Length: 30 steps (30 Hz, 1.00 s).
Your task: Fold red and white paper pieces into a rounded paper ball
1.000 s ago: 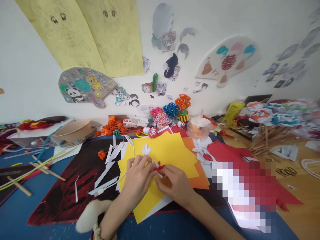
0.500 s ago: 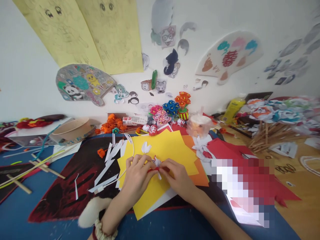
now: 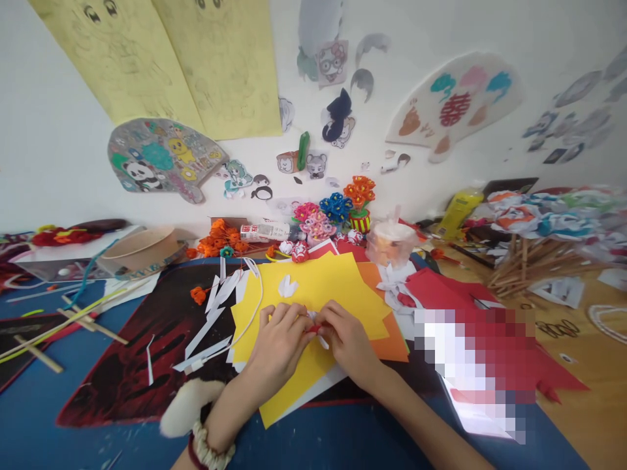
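Observation:
Both hands meet over a stack of yellow paper sheets (image 3: 321, 277). Between their fingertips is a small red-and-white folded paper piece (image 3: 321, 331), mostly covered by the fingers. My left hand (image 3: 277, 343) pinches its left side, and my right hand (image 3: 353, 343) grips the right side with thumb and forefinger. A white tip pokes out below the fingers. Just beyond the hands, a small white folded paper piece (image 3: 288, 286) lies on the yellow sheet. White paper strips (image 3: 208, 329) are scattered to the left, one touching a white cable (image 3: 252, 320).
Red paper (image 3: 435, 290) and a lit phone (image 3: 470, 408), partly pixelated, lie to the right. Behind the sheets stand a lidded plastic cup (image 3: 389, 245), small flower pots (image 3: 360, 222) and red-and-white paper balls (image 3: 300, 251). A round bowl (image 3: 140, 251) and sticks (image 3: 39, 356) are at left.
Both hands have shifted slightly to the right with the paper piece and closed more tightly around it. Less of its white top shows, and the lower white tip now points right.

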Motion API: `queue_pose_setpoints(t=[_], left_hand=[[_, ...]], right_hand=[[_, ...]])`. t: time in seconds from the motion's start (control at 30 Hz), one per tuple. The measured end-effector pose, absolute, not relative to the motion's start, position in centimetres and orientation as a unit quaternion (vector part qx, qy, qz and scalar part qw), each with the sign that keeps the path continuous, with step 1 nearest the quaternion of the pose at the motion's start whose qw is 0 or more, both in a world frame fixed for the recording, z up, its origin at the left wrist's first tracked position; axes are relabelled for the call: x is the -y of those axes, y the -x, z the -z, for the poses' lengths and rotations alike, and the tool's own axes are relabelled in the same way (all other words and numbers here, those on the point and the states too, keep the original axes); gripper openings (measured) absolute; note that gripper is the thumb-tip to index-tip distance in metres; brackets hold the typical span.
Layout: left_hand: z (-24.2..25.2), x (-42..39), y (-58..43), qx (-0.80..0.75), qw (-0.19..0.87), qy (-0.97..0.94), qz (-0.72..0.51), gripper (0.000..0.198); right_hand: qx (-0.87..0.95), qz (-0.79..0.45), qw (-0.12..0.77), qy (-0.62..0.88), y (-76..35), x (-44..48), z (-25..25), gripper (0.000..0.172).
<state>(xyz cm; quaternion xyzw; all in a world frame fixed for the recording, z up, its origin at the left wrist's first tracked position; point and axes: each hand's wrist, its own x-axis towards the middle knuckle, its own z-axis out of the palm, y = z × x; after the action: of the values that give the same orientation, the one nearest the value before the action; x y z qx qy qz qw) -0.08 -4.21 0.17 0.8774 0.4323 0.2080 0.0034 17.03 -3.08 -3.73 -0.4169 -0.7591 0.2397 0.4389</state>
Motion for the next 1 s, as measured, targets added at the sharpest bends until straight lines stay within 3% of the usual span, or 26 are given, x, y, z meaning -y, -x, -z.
queue_pose_setpoints(t=[0.17, 0.27, 0.6, 1.0], left_hand=[[-0.1, 4.1, 0.2, -0.494, 0.032, -0.827, -0.266, 0.01], [0.0, 3.9, 0.4, -0.519, 0.057, -0.804, -0.285, 0.011], [-0.7, 4.1, -0.3, -0.554, 0.069, -0.772, -0.305, 0.018], [-0.9, 3.7, -0.3, -0.538, 0.086, -0.776, -0.318, 0.012]], right_hand=[[0.728, -0.217, 0.493, 0.425, -17.5, 3.3, 2.9, 0.01], [0.765, -0.159, 0.464, 0.418, -17.7, 3.4, 3.0, 0.02], [0.837, 0.068, 0.415, 0.349, -16.5, 3.6, 4.0, 0.023], [0.828, 0.04, 0.416, 0.374, -16.1, 4.3, 3.6, 0.027]])
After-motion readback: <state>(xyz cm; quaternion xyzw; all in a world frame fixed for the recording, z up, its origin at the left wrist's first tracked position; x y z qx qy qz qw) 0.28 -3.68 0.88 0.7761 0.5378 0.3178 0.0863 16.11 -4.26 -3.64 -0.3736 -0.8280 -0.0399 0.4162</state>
